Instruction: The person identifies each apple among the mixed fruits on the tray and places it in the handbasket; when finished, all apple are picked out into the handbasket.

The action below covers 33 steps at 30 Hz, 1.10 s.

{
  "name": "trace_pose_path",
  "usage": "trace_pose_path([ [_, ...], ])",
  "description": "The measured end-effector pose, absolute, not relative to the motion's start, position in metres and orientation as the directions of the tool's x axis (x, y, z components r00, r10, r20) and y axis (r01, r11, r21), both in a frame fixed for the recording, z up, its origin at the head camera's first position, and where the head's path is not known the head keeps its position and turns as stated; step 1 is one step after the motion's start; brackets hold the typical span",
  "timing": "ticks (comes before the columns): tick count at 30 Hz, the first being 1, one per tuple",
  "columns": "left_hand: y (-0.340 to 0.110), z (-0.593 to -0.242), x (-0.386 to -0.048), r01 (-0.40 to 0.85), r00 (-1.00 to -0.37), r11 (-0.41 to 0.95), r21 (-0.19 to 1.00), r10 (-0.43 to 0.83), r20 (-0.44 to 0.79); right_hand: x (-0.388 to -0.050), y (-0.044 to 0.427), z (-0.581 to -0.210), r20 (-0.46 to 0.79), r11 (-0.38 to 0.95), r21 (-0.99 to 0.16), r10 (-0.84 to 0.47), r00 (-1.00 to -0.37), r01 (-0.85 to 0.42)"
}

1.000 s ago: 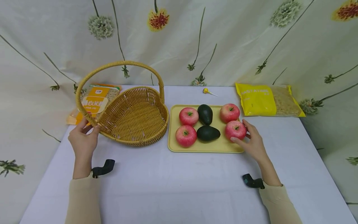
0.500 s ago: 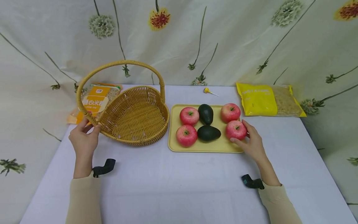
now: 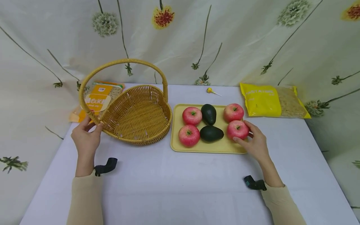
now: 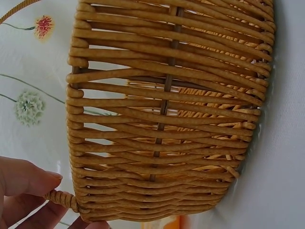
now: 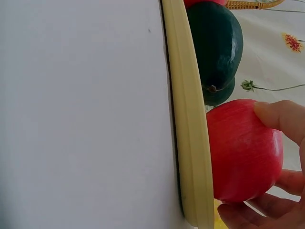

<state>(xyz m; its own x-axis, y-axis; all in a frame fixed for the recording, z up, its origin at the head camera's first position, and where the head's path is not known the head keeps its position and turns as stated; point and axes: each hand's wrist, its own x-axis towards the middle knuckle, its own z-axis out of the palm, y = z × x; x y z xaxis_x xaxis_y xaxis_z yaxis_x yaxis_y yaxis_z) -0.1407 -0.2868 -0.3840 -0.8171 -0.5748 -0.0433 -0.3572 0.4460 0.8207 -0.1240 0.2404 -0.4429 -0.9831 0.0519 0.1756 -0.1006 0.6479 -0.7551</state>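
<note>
My left hand (image 3: 87, 137) grips the low left end of the handle on a yellow-brown wicker basket (image 3: 134, 139). In the left wrist view, thumb and fingers close round the wrapped handle (image 4: 62, 199) beside the woven wall. To the right lies a pale yellow tray (image 3: 197, 149). On its front right corner sits a red apple (image 3: 235, 128), held between the thumb and fingers of my right hand (image 3: 256, 144). The right wrist view shows the apple (image 5: 245, 150) just behind the tray's rim. Also on the tray are more red apples (image 3: 189, 136) and two dark green avocados (image 3: 211, 133).
An orange packet (image 3: 98, 99) lies behind the basket at the left. Behind the tray rests a yellow-wrapped lollipop (image 3: 210, 90). A yellow pasta bag (image 3: 274, 101) lies at the back right, near the flowered cloth (image 3: 180, 40). White cloth covers the table (image 3: 180, 184).
The head view has shifted slightly, so everything appears a little farther right. Both hands keep their holds on the basket handle and the apple.
</note>
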Motion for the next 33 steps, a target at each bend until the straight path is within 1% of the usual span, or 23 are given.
trace_pose_path([
  [7,-0.286,-0.385,-0.141,-0.364,-0.814,0.437,0.822,-0.578,-0.053,-0.125,0.241,-0.442,0.14,0.628,-0.775,0.048,-0.989,-0.079],
  [15,-0.285,-0.386,-0.141,-0.365,-0.812,0.433,0.824,-0.581,-0.055,-0.126,0.239,-0.446,0.1,0.645,-0.762,0.034,-0.994,-0.055],
  [24,-0.286,-0.385,-0.14,-0.35,-0.814,0.448,0.823,-0.58,-0.031,-0.127,0.234,-0.451,0.148,0.653,-0.753,0.055,-0.988,-0.076],
  [33,-0.287,-0.387,-0.14,-0.34,-0.817,0.448,0.827,-0.576,-0.024,-0.125,0.232,-0.444,0.165,0.641,-0.763,0.078,-0.983,-0.077],
])
